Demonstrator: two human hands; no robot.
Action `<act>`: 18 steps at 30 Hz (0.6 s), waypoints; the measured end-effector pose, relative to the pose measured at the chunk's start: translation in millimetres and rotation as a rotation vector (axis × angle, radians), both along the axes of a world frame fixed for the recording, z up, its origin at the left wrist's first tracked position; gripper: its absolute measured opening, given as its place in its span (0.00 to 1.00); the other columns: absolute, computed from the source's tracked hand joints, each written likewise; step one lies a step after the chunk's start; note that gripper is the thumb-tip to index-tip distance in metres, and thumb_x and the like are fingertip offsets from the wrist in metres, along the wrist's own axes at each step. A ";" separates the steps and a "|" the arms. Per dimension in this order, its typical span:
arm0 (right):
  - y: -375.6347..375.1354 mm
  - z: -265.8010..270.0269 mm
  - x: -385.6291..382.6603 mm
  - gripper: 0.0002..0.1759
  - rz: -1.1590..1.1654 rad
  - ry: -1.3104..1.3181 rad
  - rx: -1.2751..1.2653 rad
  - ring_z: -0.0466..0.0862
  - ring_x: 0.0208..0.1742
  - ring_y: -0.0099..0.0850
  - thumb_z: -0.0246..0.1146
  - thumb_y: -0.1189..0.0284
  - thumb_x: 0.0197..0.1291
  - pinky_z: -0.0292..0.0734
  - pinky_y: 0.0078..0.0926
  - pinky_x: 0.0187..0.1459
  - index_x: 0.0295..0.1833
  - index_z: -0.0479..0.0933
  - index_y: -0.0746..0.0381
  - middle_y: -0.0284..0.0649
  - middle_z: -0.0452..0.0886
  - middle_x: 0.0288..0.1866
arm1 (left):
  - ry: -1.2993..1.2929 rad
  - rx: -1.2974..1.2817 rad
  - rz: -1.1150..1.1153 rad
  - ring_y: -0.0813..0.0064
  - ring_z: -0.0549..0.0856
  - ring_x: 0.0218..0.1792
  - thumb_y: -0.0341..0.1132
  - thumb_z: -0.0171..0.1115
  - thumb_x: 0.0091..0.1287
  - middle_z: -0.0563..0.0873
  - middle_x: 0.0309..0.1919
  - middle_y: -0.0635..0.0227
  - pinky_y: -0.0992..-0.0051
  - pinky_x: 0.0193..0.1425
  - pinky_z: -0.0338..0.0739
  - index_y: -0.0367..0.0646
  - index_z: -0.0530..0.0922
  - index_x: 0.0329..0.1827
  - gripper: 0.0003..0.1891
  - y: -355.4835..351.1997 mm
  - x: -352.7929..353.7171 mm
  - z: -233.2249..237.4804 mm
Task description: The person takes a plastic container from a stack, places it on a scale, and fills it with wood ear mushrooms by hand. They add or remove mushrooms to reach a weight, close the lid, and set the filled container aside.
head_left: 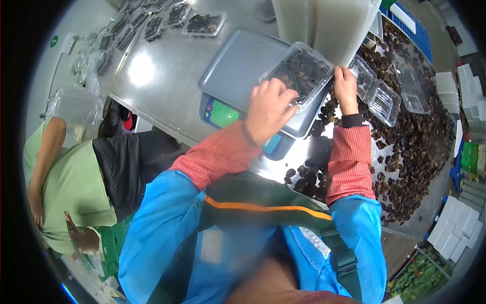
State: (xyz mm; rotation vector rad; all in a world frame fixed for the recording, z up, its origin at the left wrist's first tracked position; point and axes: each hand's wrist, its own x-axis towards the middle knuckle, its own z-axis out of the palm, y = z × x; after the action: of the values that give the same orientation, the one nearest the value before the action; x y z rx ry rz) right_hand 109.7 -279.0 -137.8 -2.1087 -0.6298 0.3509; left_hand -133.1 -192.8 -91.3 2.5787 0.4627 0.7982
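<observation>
Head view: two blue sleeves with red checked cuffs (349, 157) reach forward; the left hand (271, 109) has its fingers partly spread and curled over the near side of one clear plastic box (298, 71), though whether they grip anything I cannot tell. Closed at the box's right corner, the right hand (346, 88) pinches it. Dark, ruffled pieces fill the ribbed, rectangular box, which is over the right end of one scale (240, 66), with a smooth grey pan and two lit panels, green and blue, their figures too small to read. Loose dark pieces (405, 167) spread rightward, four clear shell halves (383, 103) among them. Beyond, on the shiny metal table (167, 76), at least three filled boxes (204, 24) sit.
</observation>
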 end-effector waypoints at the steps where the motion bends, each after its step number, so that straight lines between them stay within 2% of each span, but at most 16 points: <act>1: -2.0 1.9 0.3 0.21 0.018 0.071 0.030 0.85 0.31 0.37 0.56 0.60 0.70 0.78 0.36 0.38 0.51 0.78 0.69 0.51 0.84 0.32 | -0.020 -0.066 0.028 0.63 0.81 0.40 0.33 0.73 0.52 0.79 0.40 0.66 0.63 0.48 0.77 0.48 0.79 0.55 0.25 4.5 -2.4 -6.0; 3: -3.9 11.2 -11.0 0.15 0.027 0.265 0.090 0.83 0.26 0.29 0.59 0.66 0.68 0.78 0.28 0.28 0.45 0.77 0.69 0.45 0.82 0.30 | 0.022 -0.271 0.096 0.64 0.82 0.35 0.32 0.73 0.54 0.79 0.36 0.64 0.65 0.43 0.79 0.48 0.72 0.65 0.32 12.7 -6.2 -2.7; 4: -3.9 12.8 -18.9 0.11 0.014 0.347 0.239 0.82 0.24 0.26 0.59 0.69 0.67 0.78 0.23 0.24 0.42 0.75 0.69 0.40 0.79 0.29 | 0.080 -0.410 0.136 0.64 0.82 0.33 0.31 0.72 0.55 0.79 0.35 0.63 0.66 0.40 0.79 0.48 0.67 0.70 0.37 15.1 -10.3 4.3; 5: -4.7 19.9 -23.6 0.11 0.011 0.471 0.329 0.83 0.25 0.29 0.59 0.71 0.67 0.80 0.24 0.26 0.44 0.74 0.70 0.39 0.78 0.30 | 0.134 -0.550 0.178 0.64 0.82 0.30 0.30 0.71 0.56 0.79 0.33 0.62 0.67 0.38 0.80 0.48 0.61 0.74 0.41 19.3 -14.2 10.2; 6: -1.7 25.9 -28.0 0.09 -0.026 0.540 0.365 0.83 0.26 0.30 0.58 0.73 0.66 0.81 0.24 0.27 0.43 0.73 0.70 0.39 0.78 0.30 | 0.139 -0.665 0.180 0.69 0.82 0.28 0.28 0.67 0.60 0.80 0.30 0.63 0.70 0.37 0.81 0.48 0.49 0.79 0.46 24.8 -16.4 3.8; 9: 8.8 29.6 -38.0 0.05 -0.001 0.641 0.416 0.84 0.27 0.31 0.57 0.76 0.63 0.83 0.24 0.30 0.40 0.70 0.68 0.39 0.76 0.31 | -0.109 -1.422 0.244 0.74 0.83 0.29 0.26 0.63 0.64 0.82 0.34 0.62 0.72 0.35 0.82 0.51 0.46 0.81 0.45 41.1 -13.2 0.5; 12: 24.3 34.4 -57.4 0.03 -0.020 0.643 0.494 0.82 0.25 0.29 0.56 0.78 0.64 0.84 0.24 0.29 0.37 0.69 0.65 0.36 0.74 0.29 | -0.266 -1.529 0.176 0.78 0.82 0.30 0.25 0.61 0.66 0.82 0.35 0.63 0.76 0.35 0.83 0.54 0.42 0.81 0.45 65.8 -20.9 -18.2; 15: 27.2 36.2 -54.6 0.03 0.055 0.732 0.488 0.82 0.26 0.27 0.55 0.78 0.65 0.85 0.24 0.27 0.36 0.70 0.62 0.33 0.73 0.28 | -0.141 -1.493 0.045 0.77 0.82 0.32 0.26 0.63 0.66 0.82 0.35 0.64 0.75 0.37 0.83 0.54 0.42 0.81 0.46 78.7 -41.7 4.6; 16: 29.4 39.7 -54.2 0.03 0.087 0.787 0.491 0.83 0.27 0.28 0.55 0.77 0.65 0.85 0.24 0.29 0.37 0.71 0.62 0.33 0.74 0.28 | -0.139 -1.386 0.056 0.76 0.84 0.40 0.32 0.64 0.68 0.82 0.40 0.68 0.71 0.44 0.83 0.52 0.43 0.81 0.45 87.7 -50.3 7.6; 18: 40.1 52.0 -58.6 0.01 0.143 0.841 0.460 0.84 0.29 0.29 0.56 0.77 0.65 0.86 0.25 0.31 0.39 0.71 0.62 0.34 0.75 0.30 | -0.257 -1.485 0.089 0.73 0.85 0.43 0.36 0.64 0.69 0.82 0.43 0.67 0.69 0.46 0.84 0.53 0.42 0.81 0.45 120.5 -55.7 17.5</act>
State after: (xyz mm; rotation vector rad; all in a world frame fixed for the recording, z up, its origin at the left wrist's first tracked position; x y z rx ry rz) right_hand 51.1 -238.8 -85.8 -1.3063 -0.3066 0.9973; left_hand -188.8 -72.2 -73.8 1.0760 0.7077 0.4591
